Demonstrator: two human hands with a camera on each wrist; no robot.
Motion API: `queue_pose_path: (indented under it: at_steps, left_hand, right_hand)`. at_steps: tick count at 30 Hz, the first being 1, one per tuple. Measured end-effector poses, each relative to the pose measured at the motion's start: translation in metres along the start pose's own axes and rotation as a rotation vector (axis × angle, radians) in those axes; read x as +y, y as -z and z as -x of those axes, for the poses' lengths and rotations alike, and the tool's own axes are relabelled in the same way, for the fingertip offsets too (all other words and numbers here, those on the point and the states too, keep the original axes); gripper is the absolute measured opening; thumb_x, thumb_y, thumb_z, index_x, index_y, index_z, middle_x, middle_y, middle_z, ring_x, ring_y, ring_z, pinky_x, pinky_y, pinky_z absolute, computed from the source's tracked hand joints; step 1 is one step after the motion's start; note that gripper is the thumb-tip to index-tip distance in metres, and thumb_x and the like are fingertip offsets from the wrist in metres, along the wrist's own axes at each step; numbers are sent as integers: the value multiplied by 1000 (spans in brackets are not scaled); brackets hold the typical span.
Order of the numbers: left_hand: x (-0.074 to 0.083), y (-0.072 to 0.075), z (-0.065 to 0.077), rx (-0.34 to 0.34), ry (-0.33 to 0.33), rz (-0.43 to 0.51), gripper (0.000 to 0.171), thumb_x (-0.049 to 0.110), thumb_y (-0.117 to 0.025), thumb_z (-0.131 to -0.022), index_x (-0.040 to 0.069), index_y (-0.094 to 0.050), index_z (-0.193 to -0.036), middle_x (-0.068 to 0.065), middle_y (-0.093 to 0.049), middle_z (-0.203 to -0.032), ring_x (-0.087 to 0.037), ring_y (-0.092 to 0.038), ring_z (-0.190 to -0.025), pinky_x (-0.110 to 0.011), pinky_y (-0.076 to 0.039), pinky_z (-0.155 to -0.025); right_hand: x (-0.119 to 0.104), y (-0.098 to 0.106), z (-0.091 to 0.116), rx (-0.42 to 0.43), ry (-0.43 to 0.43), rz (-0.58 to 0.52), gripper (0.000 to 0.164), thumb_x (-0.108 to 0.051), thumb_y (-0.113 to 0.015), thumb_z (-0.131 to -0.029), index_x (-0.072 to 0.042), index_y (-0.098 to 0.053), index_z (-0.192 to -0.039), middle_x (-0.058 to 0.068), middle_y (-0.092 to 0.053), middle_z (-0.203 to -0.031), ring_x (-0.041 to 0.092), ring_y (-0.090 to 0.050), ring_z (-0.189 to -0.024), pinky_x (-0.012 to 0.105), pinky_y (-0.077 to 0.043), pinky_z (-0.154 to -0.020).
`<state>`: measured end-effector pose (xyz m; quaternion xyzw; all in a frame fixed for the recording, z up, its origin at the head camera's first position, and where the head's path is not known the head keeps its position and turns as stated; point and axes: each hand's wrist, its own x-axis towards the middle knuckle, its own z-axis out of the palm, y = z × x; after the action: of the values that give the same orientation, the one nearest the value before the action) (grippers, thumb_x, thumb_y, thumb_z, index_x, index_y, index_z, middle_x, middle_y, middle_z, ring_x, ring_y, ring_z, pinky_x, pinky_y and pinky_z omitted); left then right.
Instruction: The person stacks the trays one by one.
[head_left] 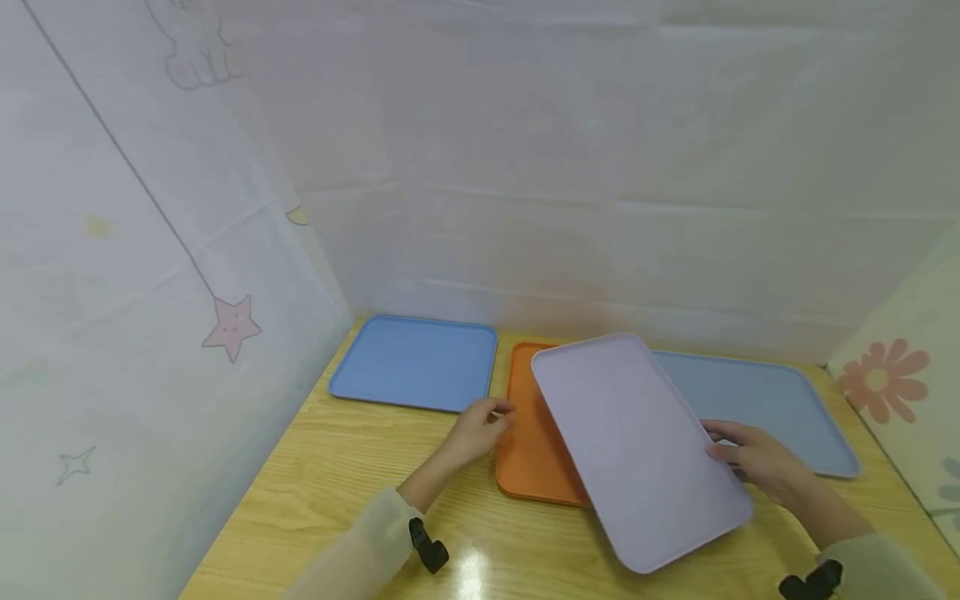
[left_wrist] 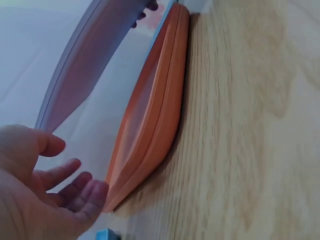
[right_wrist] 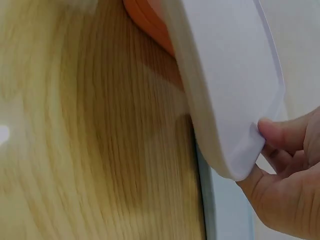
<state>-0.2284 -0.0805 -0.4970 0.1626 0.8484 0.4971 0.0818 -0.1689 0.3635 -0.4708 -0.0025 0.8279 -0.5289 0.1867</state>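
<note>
Right hand (head_left: 757, 460) pinches the lilac tray (head_left: 637, 442) by its right edge, thumb on top, tilting it askew above the orange tray (head_left: 528, 442). Left hand (head_left: 480, 429) hangs loose, fingers relaxed, holding nothing, just beside the orange tray's left rim, with 2 blue trays (head_left: 416, 362) flat on the wooden table (head_left: 337, 483).

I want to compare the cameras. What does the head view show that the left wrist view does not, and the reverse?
Only the head view shows two blue trays, the person's right hand gripping the lilac tray, and the curtain walls. Only the left wrist view shows the orange tray's rim edge-on and the left palm up close. Both show the open left hand beside the orange tray, under the lilac tray, on the wooden table.
</note>
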Motion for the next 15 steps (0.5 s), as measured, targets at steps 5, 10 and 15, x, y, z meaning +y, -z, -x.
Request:
queue_pose_path:
  at_steps: [5, 10, 15]
  left_hand:
    - [15, -6, 7, -20, 26, 350, 41, 18, -52, -107, -5, -51, -140, -26, -58, -129, -46, -62, -110, -51, -59, -85]
    - [24, -9, 9, -61, 55, 578, 51, 17, -52, -106, -5, -37, -150, -32, -49, -134, -50, -59, -115, -56, -57, -90]
    - [26, -10, 7, -55, 68, 577, 56, 16, -60, -102, -1, -38, -151, -25, -53, -128, -37, -65, -106, -54, -59, -85]
  right_hand:
    - [-7, -18, -1, 41, -5, -57, 61, -9, -52, -105, 15, -24, -153, 33, -45, -139, 32, -62, -114, 42, -57, -88]
    - [-14, -36, 0, 85, -25, -100, 60, -9, -50, -105, 12, -22, -155, 31, -42, -140, 29, -61, -115, 41, -57, -87]
    - [-20, -57, -3, 117, -39, -156, 58, -7, -48, -106, 11, -23, -155, 28, -41, -139, 23, -61, -111, 37, -57, -86]
